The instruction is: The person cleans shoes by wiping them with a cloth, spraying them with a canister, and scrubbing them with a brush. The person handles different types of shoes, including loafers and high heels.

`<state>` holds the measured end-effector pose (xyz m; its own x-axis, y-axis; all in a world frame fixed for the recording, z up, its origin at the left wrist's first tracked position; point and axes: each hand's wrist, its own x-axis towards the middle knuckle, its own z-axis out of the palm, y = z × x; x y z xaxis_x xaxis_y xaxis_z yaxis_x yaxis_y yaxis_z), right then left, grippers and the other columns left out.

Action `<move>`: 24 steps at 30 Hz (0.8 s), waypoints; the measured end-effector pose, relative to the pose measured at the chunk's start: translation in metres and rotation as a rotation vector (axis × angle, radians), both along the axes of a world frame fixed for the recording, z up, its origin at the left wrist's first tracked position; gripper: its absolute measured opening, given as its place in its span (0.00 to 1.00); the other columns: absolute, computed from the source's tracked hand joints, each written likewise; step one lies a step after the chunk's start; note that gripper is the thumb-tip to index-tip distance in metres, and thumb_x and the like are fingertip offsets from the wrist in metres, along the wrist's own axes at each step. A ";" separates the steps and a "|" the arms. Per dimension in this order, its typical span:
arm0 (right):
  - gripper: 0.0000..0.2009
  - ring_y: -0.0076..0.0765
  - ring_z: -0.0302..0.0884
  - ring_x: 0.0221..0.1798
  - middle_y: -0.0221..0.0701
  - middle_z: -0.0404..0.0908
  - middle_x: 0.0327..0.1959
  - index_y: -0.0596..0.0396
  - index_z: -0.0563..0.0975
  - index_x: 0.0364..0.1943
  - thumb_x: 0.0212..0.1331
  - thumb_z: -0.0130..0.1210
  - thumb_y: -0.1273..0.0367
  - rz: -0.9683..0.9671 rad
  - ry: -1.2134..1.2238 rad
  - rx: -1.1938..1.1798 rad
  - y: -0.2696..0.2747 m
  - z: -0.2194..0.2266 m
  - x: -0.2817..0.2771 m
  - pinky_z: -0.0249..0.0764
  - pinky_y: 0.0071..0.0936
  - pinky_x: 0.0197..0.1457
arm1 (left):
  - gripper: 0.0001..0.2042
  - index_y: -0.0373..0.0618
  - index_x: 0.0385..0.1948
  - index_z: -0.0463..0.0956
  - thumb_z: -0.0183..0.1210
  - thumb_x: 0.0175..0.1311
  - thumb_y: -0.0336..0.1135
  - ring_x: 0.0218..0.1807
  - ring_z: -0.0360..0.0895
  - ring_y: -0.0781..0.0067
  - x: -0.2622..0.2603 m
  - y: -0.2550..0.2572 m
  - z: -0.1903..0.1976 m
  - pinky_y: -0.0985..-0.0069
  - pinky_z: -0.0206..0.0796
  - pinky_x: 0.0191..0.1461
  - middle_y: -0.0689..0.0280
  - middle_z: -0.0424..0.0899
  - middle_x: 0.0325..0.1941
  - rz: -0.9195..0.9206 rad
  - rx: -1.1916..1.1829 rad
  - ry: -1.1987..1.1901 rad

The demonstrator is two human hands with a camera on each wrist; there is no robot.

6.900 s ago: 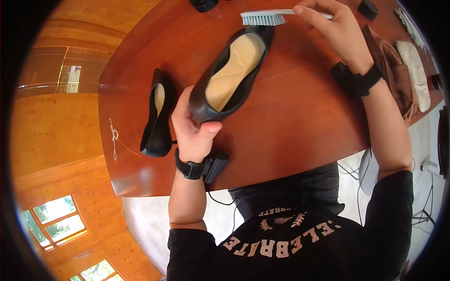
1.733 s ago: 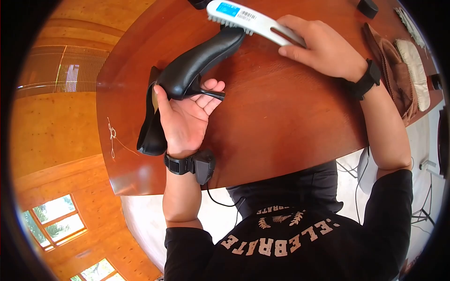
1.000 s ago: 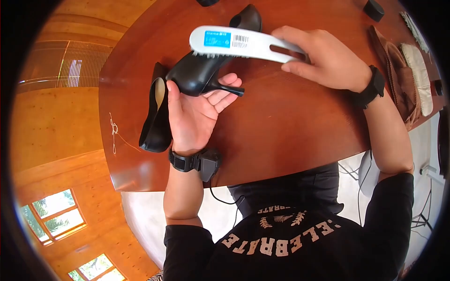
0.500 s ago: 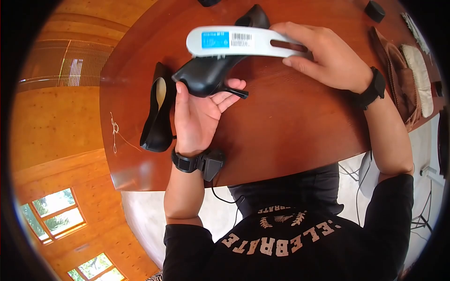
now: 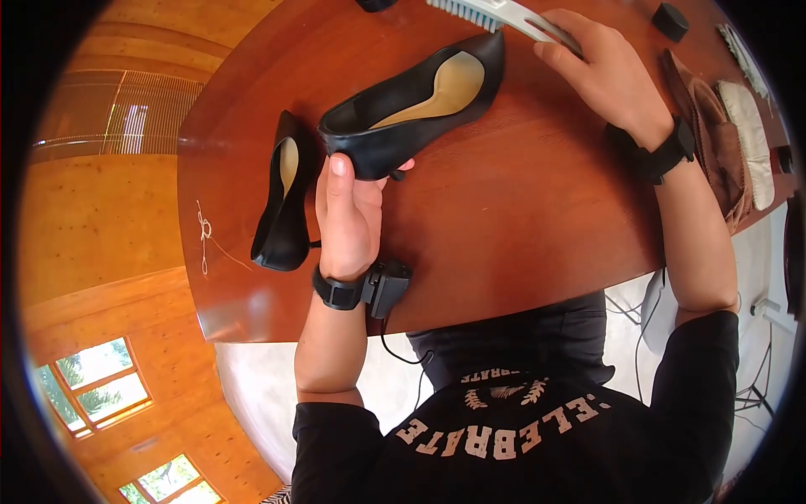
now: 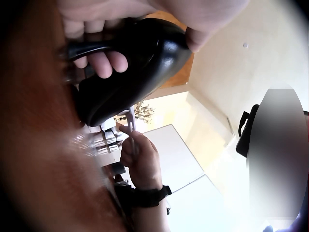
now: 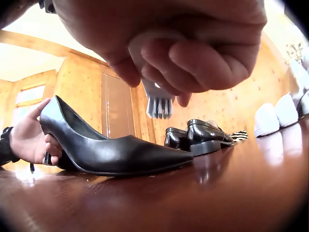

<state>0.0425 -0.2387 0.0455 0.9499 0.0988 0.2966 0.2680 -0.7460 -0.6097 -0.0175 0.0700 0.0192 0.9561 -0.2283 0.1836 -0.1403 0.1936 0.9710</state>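
A black high-heeled pump (image 5: 420, 134) stands opening up in the head view, its beige insole showing. My left hand (image 5: 351, 214) grips it at the heel end, thumb on the back and fingers beneath by the heel. In the right wrist view the pointed toe is low over the table. My right hand (image 5: 606, 71) holds a white brush (image 5: 516, 15) by its slotted handle, beyond the toe. Its pale blue bristles (image 7: 159, 107) point down, above the shoe in the right wrist view. The matching black pump (image 5: 281, 231) lies on the table left of my left hand.
A brown cloth (image 5: 703, 134) and a white pad (image 5: 745, 143) lie at the table's right edge. A black round object (image 5: 670, 21) stands at the back right, and thin string (image 5: 204, 227) lies at left. Black loafers (image 7: 206, 136) and white shoes (image 7: 276, 116) stand further off.
My left hand has turned the pump from its side to opening up. My right hand has moved the brush off the shoe, away toward the table's far side, and tilted it so the bristles show.
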 end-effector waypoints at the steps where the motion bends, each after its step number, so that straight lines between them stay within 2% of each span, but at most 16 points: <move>1: 0.18 0.55 0.81 0.38 0.46 0.83 0.32 0.59 0.81 0.46 0.63 0.55 0.58 0.004 -0.018 0.000 -0.001 -0.003 0.001 0.74 0.43 0.44 | 0.30 0.44 0.65 0.67 0.46 0.77 0.60 0.53 0.79 0.61 0.000 0.001 0.000 0.59 0.69 0.61 0.57 0.81 0.59 0.004 -0.003 -0.002; 8: 0.19 0.54 0.82 0.38 0.47 0.83 0.32 0.59 0.83 0.45 0.61 0.54 0.59 0.117 0.026 -0.012 0.000 -0.004 -0.001 0.75 0.43 0.46 | 0.30 0.44 0.65 0.66 0.45 0.76 0.61 0.50 0.78 0.62 0.001 0.005 -0.003 0.61 0.69 0.57 0.59 0.81 0.57 0.054 -0.022 -0.014; 14: 0.19 0.55 0.82 0.39 0.48 0.83 0.32 0.59 0.83 0.46 0.60 0.55 0.59 -0.002 0.112 -0.098 -0.005 -0.001 0.003 0.75 0.44 0.47 | 0.30 0.46 0.66 0.65 0.46 0.76 0.61 0.48 0.77 0.64 -0.002 0.002 -0.002 0.62 0.68 0.54 0.60 0.80 0.58 0.086 -0.024 -0.021; 17: 0.19 0.55 0.82 0.39 0.48 0.84 0.32 0.59 0.83 0.46 0.59 0.55 0.59 0.026 0.092 -0.126 -0.005 0.001 0.002 0.76 0.44 0.47 | 0.30 0.46 0.65 0.66 0.47 0.75 0.62 0.47 0.76 0.65 -0.002 0.005 -0.002 0.63 0.68 0.52 0.61 0.80 0.57 0.092 -0.033 -0.029; 20: 0.19 0.55 0.83 0.40 0.48 0.84 0.33 0.59 0.83 0.46 0.59 0.55 0.59 0.205 -0.003 -0.009 -0.004 -0.004 0.001 0.76 0.44 0.48 | 0.30 0.47 0.64 0.67 0.48 0.74 0.62 0.46 0.76 0.65 -0.002 0.007 -0.002 0.63 0.68 0.51 0.61 0.81 0.56 0.130 -0.052 -0.026; 24: 0.19 0.55 0.83 0.39 0.47 0.84 0.32 0.60 0.83 0.46 0.59 0.55 0.59 0.096 0.023 -0.067 -0.006 -0.003 0.002 0.76 0.43 0.48 | 0.29 0.47 0.62 0.69 0.49 0.74 0.62 0.46 0.76 0.65 -0.002 0.007 0.000 0.64 0.68 0.50 0.62 0.81 0.56 0.162 -0.042 -0.034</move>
